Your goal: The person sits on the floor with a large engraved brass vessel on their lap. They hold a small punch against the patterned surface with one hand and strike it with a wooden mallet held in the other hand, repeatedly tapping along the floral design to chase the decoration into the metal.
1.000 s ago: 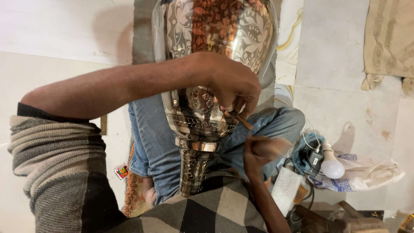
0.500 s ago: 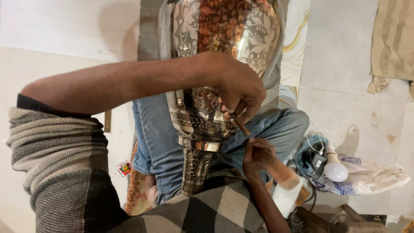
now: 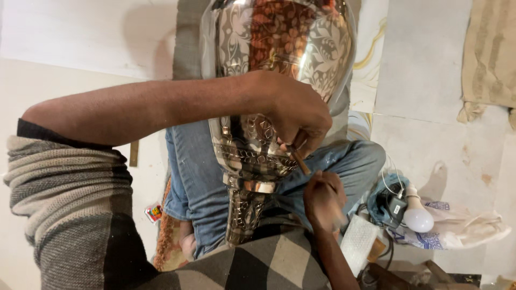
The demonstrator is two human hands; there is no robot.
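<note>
Engraved metal vase (image 3: 269, 96), large and mirror-bright with floral patterns cut into its polished skin, lies across the person's lap, wide body pointing away and narrow neck (image 3: 242, 215) toward the torso. It looks rigid and probably weighty for its size; the glossy surface seems slippery, and thin sheet metal of this kind may dent. The surest grip looks to be around the narrow waist or with an arm over the body.

Left hand (image 3: 295, 115) reaches over the vase, fingers closed around a slim wooden-handled chisel (image 3: 300, 159) whose tip meets the patterned band. Right hand (image 3: 324, 200) sits just below, curled shut and motion-blurred; what it grips I cannot tell.

Blue jeans (image 3: 193, 177) cradle the vase from beneath, and a striped grey sleeve (image 3: 70, 177) covers the left upper arm. On the pale floor (image 3: 430, 80) to the right lie 1 white bulb (image 3: 418, 217) with cables, a white plastic bag (image 3: 462, 228) and a beige cloth (image 3: 489, 59).
</note>
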